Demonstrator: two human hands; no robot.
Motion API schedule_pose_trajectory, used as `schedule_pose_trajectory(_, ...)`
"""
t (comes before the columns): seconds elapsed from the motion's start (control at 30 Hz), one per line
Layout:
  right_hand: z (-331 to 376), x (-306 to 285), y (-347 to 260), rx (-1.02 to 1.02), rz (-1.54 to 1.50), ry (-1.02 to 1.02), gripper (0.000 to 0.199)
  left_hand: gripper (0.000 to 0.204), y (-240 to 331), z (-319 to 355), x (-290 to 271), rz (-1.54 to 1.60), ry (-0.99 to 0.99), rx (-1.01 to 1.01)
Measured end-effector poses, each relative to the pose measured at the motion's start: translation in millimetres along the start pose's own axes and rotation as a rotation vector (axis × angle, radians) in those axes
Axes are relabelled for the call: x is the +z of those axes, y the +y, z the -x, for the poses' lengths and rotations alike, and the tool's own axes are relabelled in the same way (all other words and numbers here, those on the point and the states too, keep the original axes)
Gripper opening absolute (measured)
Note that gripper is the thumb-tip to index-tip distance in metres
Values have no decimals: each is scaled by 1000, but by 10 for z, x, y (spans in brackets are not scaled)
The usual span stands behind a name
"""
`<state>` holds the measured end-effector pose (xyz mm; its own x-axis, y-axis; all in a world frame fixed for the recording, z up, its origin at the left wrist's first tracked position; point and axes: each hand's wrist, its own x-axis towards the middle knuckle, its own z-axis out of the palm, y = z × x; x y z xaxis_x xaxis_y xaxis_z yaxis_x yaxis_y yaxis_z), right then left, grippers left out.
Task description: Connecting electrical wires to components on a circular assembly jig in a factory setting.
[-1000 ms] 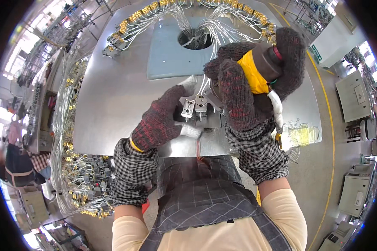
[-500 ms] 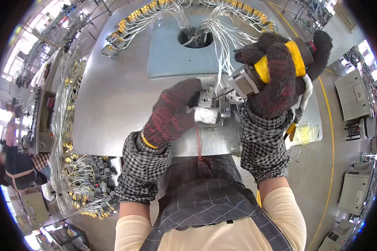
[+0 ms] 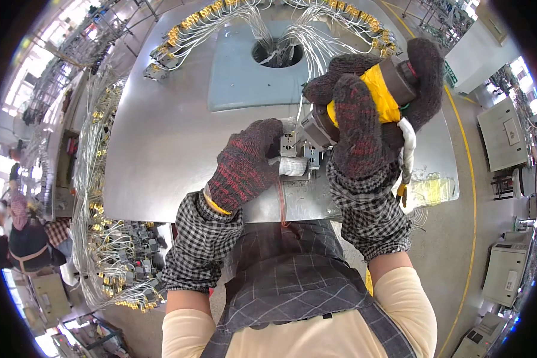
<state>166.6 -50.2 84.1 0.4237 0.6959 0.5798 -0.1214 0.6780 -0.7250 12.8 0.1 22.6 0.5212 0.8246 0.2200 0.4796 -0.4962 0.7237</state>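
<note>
My left hand [image 3: 243, 161], in a dark red-and-black knitted glove, is closed on a small metal connector block [image 3: 289, 144] with holes in its face. A white-wrapped piece [image 3: 293, 166], apparently the taped thumb tip, lies along its near side. My gloved right hand [image 3: 364, 119] is wrapped round a power screwdriver [image 3: 380, 89], a dark tool with yellow tape on its body. The tool's grey head slants down to the left, close to the block; its tip is hidden. More metal fixture parts [image 3: 312, 156] sit just right of the block.
The metal tabletop [image 3: 155, 149] carries a blue-grey plate [image 3: 232, 89] with a round hole [image 3: 277, 55]. White wires [image 3: 310, 45] rise from it to gold-coloured connectors [image 3: 188, 27] along the far edge. More wire bundles [image 3: 89, 179] hang at left. A white-wrapped cord [image 3: 407, 149] hangs beside my right hand.
My right hand and the power screwdriver have shifted left and tilted more upright, nearer the block. The left hand has moved slightly, still holding the block.
</note>
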Motion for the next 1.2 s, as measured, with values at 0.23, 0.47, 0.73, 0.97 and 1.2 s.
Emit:
schedule_pose_trajectory(0.23,-90,-34,219,-80,90,-97,51,76,-271,16,113,584,-26,-25)
schedule_pose_trajectory(0.47,-84,-89,236,-60,83,-84,46,58,111,-176,11,1175,7,-675)
schedule_pose_trajectory(0.73,-55,-467,483,390,174,-264,47,82,-467,-115,324,782,13,166)
schedule_pose_trajectory(0.97,522,-898,-691,-256,-42,512,55,107,301,-56,351,-544,13,229)
schedule_pose_trajectory(1.2,920,-2617,-1015,-219,255,626,37,79,503,-400,1004,-665,-84,85)
